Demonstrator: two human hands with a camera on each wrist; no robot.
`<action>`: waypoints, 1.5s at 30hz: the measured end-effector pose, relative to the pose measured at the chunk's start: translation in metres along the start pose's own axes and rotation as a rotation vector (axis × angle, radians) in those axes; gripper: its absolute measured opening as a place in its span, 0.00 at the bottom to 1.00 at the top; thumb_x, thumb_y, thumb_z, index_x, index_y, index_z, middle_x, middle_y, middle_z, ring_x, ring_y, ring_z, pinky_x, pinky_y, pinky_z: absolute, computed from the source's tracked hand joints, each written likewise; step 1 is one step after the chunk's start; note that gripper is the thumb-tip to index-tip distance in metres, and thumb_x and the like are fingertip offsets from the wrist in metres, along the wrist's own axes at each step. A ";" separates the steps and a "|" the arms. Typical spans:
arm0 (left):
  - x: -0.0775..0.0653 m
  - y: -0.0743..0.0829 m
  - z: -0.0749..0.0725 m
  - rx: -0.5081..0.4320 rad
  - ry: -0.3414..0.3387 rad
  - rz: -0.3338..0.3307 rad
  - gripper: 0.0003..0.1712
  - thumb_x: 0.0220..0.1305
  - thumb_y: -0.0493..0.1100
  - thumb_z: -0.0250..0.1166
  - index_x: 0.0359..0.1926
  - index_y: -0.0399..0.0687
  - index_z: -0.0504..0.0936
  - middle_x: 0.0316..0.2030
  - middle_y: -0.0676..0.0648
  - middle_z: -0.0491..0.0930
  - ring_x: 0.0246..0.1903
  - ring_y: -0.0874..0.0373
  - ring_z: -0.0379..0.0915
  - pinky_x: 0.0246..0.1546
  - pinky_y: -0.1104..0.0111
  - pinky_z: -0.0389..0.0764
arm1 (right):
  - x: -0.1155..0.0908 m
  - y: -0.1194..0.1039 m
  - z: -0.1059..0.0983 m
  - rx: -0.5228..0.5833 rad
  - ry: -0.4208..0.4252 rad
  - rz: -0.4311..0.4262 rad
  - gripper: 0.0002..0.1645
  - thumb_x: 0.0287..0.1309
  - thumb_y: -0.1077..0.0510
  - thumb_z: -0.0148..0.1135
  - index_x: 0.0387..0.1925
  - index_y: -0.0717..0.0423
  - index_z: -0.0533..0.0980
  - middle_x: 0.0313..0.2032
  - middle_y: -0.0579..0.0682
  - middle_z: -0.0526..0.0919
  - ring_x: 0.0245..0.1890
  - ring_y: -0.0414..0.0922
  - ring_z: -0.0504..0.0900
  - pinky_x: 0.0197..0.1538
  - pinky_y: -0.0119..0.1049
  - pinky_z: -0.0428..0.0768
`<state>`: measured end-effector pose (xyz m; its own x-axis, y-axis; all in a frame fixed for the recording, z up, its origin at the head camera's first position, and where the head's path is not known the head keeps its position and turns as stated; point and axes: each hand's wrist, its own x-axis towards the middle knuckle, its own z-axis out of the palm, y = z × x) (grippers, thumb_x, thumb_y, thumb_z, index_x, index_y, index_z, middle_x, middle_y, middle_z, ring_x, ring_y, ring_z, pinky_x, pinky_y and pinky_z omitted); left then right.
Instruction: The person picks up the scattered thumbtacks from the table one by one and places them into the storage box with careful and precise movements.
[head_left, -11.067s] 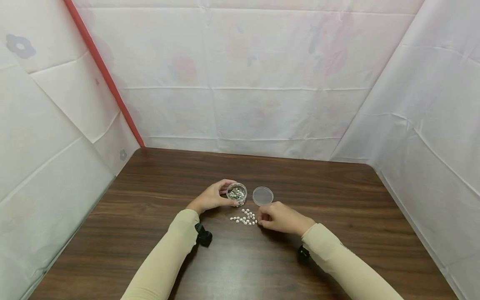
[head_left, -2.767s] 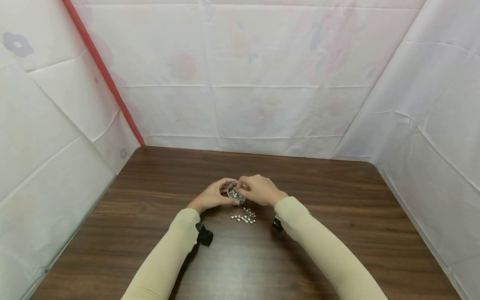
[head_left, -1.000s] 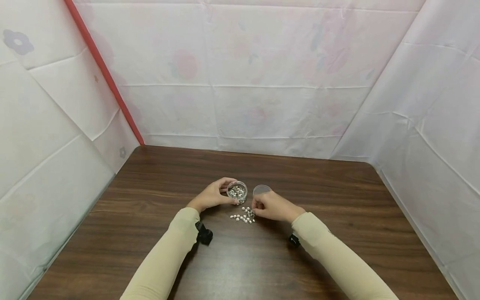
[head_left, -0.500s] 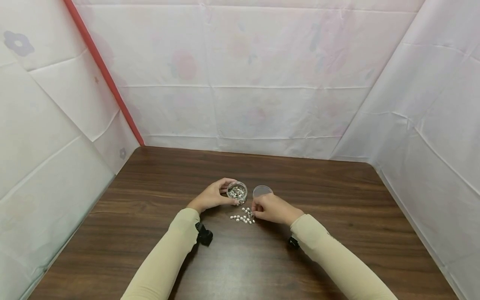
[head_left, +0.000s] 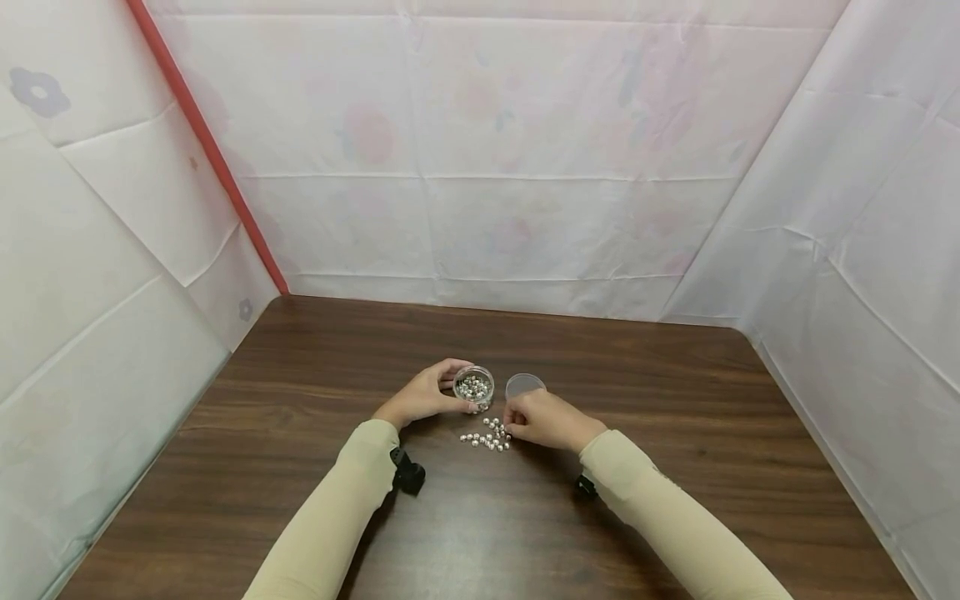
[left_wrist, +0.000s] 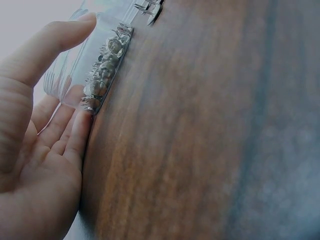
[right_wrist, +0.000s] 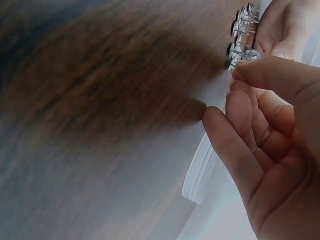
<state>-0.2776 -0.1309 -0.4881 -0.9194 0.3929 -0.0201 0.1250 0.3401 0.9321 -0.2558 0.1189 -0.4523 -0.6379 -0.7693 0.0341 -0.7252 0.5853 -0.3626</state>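
Observation:
My left hand [head_left: 423,396] grips a small clear round jar [head_left: 483,370] from its left side, thumb along the near wall and fingers behind. Silver thumbtacks [left_wrist: 105,67] with round shiny heads and thin prongs lie inside it, showing through the wall in the left wrist view. In front of the jar, a loose pile of the same thumbtacks [head_left: 491,442] is spread on the table. At the pile's right edge, the thumb and index finger of my right hand [head_left: 551,419] pinch a thumbtack; the fingertips mostly cover it. The right wrist view shows several pile tacks [right_wrist: 245,25] with prongs up.
A clear round lid [head_left: 522,383] lies right of the jar, partly behind my right hand. The dark wood-grain table [head_left: 660,392] is bounded by pale floral sheets [head_left: 480,225] at the back and sides. A red strip [head_left: 217,162] runs down the back left corner.
My right hand was over the jar's mouth about three seconds ago, then came back right to the pile. Compared with eleven seconds ago, the pile's right side is thinner. My left hand stays on the jar.

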 end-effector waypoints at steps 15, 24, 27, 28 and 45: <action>-0.016 0.033 -0.005 0.001 -0.064 0.024 0.42 0.48 0.43 0.74 0.64 0.46 0.66 0.59 0.39 0.69 0.59 0.46 0.62 0.59 0.49 0.68 | 0.002 0.002 -0.006 0.048 -0.015 -0.015 0.08 0.59 0.60 0.58 0.25 0.48 0.76 0.20 0.39 0.75 0.21 0.32 0.71 0.26 0.29 0.75; -0.013 0.030 -0.006 0.020 -0.069 0.026 0.41 0.48 0.45 0.74 0.63 0.47 0.67 0.58 0.38 0.70 0.58 0.46 0.63 0.59 0.49 0.68 | 0.003 0.006 -0.012 0.047 0.047 -0.004 0.06 0.59 0.59 0.58 0.28 0.47 0.78 0.22 0.37 0.76 0.20 0.32 0.71 0.25 0.29 0.75; -0.013 0.030 -0.006 0.017 -0.072 0.025 0.41 0.48 0.45 0.74 0.63 0.48 0.67 0.58 0.38 0.69 0.59 0.47 0.63 0.59 0.50 0.68 | 0.004 0.007 -0.014 0.053 0.074 0.001 0.05 0.60 0.59 0.58 0.29 0.46 0.77 0.23 0.36 0.76 0.20 0.32 0.71 0.24 0.29 0.76; -0.013 0.030 -0.006 0.013 -0.074 0.024 0.41 0.48 0.45 0.74 0.63 0.47 0.67 0.58 0.38 0.69 0.59 0.47 0.63 0.59 0.50 0.68 | 0.004 0.007 -0.015 0.057 0.084 -0.001 0.05 0.60 0.58 0.58 0.29 0.46 0.77 0.23 0.37 0.76 0.20 0.32 0.71 0.24 0.29 0.76; -0.013 0.033 -0.006 -0.007 -0.083 0.033 0.41 0.49 0.43 0.73 0.63 0.45 0.66 0.58 0.37 0.69 0.58 0.45 0.63 0.60 0.49 0.67 | 0.009 0.006 -0.028 0.106 0.124 0.062 0.04 0.61 0.55 0.58 0.30 0.46 0.75 0.24 0.37 0.78 0.22 0.32 0.73 0.25 0.29 0.77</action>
<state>-0.2640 -0.1301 -0.4553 -0.8809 0.4729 -0.0191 0.1514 0.3197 0.9353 -0.2727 0.1227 -0.4280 -0.7123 -0.6914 0.1208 -0.6564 0.5951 -0.4637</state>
